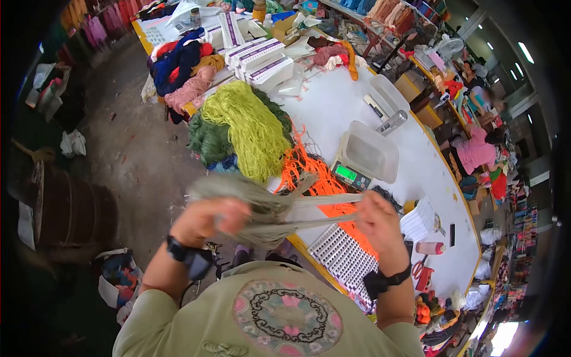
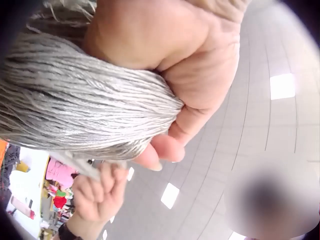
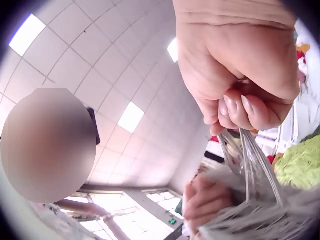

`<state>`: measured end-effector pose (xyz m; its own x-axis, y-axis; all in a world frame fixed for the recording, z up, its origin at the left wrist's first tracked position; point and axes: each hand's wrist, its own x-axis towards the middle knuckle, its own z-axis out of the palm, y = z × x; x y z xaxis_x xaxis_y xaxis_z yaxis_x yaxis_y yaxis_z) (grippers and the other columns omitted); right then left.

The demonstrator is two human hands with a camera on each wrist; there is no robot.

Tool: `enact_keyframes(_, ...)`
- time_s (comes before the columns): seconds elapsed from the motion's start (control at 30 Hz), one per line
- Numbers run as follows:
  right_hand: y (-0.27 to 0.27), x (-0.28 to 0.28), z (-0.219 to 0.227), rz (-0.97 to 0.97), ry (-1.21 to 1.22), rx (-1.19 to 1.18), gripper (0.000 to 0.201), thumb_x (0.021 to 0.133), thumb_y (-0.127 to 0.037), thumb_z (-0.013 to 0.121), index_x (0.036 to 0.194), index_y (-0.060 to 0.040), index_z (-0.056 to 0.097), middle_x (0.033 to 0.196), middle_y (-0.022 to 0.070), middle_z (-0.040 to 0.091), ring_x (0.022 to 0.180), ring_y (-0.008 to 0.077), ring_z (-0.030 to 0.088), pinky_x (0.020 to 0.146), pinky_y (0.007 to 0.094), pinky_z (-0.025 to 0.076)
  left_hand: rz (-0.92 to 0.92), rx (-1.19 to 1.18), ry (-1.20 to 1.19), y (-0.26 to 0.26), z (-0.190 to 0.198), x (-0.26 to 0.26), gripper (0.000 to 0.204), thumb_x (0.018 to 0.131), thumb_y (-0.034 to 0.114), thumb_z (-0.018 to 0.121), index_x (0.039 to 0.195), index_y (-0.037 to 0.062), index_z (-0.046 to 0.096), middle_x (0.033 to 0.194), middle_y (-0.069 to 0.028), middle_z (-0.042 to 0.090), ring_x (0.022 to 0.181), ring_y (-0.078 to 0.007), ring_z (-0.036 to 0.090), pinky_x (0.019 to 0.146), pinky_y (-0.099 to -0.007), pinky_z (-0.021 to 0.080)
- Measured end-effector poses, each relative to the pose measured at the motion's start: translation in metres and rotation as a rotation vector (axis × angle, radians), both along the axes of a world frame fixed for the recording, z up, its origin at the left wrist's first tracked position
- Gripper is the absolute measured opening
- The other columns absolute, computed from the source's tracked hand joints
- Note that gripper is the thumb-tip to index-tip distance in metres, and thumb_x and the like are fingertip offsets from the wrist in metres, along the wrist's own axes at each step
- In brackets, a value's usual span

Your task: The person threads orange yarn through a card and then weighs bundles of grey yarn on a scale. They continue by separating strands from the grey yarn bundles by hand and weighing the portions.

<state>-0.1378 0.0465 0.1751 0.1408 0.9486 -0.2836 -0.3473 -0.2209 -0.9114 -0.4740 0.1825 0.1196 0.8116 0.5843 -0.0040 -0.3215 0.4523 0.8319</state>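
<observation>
A skein of silvery grey yarn (image 1: 262, 208) stretches between the two hands in front of the person's body. The left hand (image 1: 215, 219) grips the thick bundle, its fingers curled round the strands (image 2: 100, 100) in the left wrist view. At the other end, the right hand (image 1: 379, 221) holds thinner, taut strands in curled fingers, seen from its own wrist view with strands (image 3: 250, 155) coming out below the fist. The skein blurs near the left hand in the head view. Below it on the table lies bright orange yarn (image 1: 315, 172).
Lime green yarn (image 1: 253, 128) over dark green yarn (image 1: 208, 137) lies at the table's left edge. A scale (image 1: 351, 174) with a lit display carries a clear plastic tub (image 1: 372, 149). White boxes (image 1: 259, 59) are stacked farther back. Red scissors (image 1: 419, 268) and a printed sheet (image 1: 348, 256) lie nearer.
</observation>
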Motion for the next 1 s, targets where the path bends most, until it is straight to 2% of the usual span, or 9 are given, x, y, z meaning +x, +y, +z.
enact_keyframes(0.2,-0.072,0.149,-0.092,-0.555,-0.027,-0.299,0.021,0.095,-0.025,0.053,0.077,-0.016,0.049,0.053,-0.0083,0.031,0.038,0.0044,0.023,0.035,0.0207,0.02,0.469,-0.403,-0.469,0.065,0.01,-0.094,0.02,0.099,0.018,0.046,0.094,0.002,0.056,0.072,0.002,0.043,0.052,-0.0055,0.036,0.05,-0.0216,0.034)
enact_keyframes(0.57,-0.197,0.338,-0.169,-1.257,-0.178,-0.523,0.016,0.095,-0.018,0.049,0.08,-0.0163,0.052,0.057,-0.0072,0.033,0.043,0.004,0.03,0.035,0.0205,0.022,1.295,-0.268,-0.256,0.161,-0.036,-0.296,0.014,0.095,0.016,0.055,0.092,0.0022,0.058,0.068,0.0024,0.04,0.058,-0.0087,0.037,0.058,-0.0227,0.036)
enact_keyframes(0.6,-0.197,0.338,-0.178,-1.268,-0.177,-0.524,0.016,0.095,-0.018,0.049,0.08,-0.0163,0.052,0.057,-0.0072,0.033,0.043,0.004,0.03,0.035,0.0205,0.022,1.341,-0.315,-0.276,0.162,-0.041,-0.297,0.015,0.095,0.016,0.055,0.093,0.0018,0.058,0.069,0.0022,0.041,0.059,-0.0088,0.038,0.058,-0.0227,0.036)
enact_keyframes(0.67,-0.202,0.349,-0.202,-0.569,-0.391,-0.243,0.012,0.097,-0.017,0.048,0.087,-0.0133,0.054,0.063,-0.0062,0.038,0.048,0.0048,0.034,0.041,0.0201,0.028,1.338,-0.294,-0.216,0.148,-0.036,-0.256,0.017,0.096,0.017,0.054,0.096,0.0008,0.059,0.069,0.0021,0.041,0.058,-0.0082,0.037,0.057,-0.0224,0.035)
enact_keyframes(0.7,-0.195,0.311,-0.164,-0.581,-0.398,-0.25,0.012,0.097,-0.017,0.048,0.087,-0.0133,0.054,0.063,-0.0062,0.038,0.048,0.0048,0.034,0.041,0.0201,0.028,1.346,-0.266,-0.151,0.139,-0.032,-0.232,0.019,0.097,0.018,0.053,0.098,-0.0001,0.059,0.069,0.0021,0.041,0.057,-0.0077,0.037,0.056,-0.022,0.035)
enact_keyframes(0.73,-0.119,0.263,-0.11,-0.731,0.136,-0.09,0.013,0.098,-0.021,0.049,0.093,-0.0104,0.054,0.068,-0.0053,0.042,0.054,0.0053,0.038,0.047,0.0198,0.034,1.334,-0.277,-0.151,0.132,-0.03,-0.214,0.019,0.097,0.018,0.053,0.098,-0.0001,0.059,0.069,0.0021,0.041,0.057,-0.0077,0.037,0.056,-0.022,0.035)
enact_keyframes(0.8,-0.074,0.224,-0.047,-0.635,0.101,0.129,0.015,0.098,-0.025,0.052,0.093,-0.0117,0.055,0.072,-0.0034,0.045,0.064,0.0092,0.045,0.057,0.0225,0.039,1.036,-0.14,-0.328,0.118,-0.026,-0.18,0.023,0.097,0.021,0.053,0.108,-0.0003,0.057,0.073,0.0016,0.04,0.059,-0.0072,0.034,0.055,-0.022,0.032)
enact_keyframes(0.87,-0.044,0.204,0.008,-0.614,0.07,0.336,0.016,0.098,-0.026,0.051,0.097,-0.0098,0.055,0.078,-0.0014,0.049,0.074,0.0111,0.05,0.076,0.027,0.045,1.031,-0.077,-0.33,0.096,-0.006,-0.132,0.027,0.099,0.022,0.051,0.113,-0.0009,0.054,0.073,0.0016,0.039,0.058,-0.0056,0.033,0.054,-0.0212,0.031)
enact_keyframes(1.0,0.003,0.198,0.096,-0.354,-0.161,0.772,0.016,0.098,-0.02,0.049,0.101,-0.0041,0.052,0.089,0.0042,0.051,0.089,0.0172,0.052,0.11,0.0411,0.032,0.814,-0.048,-0.422,0.069,0.005,-0.082,0.027,0.101,0.022,0.043,0.113,0.0006,0.054,0.071,0.0025,0.038,0.054,-0.0037,0.032,0.051,-0.0202,0.029)
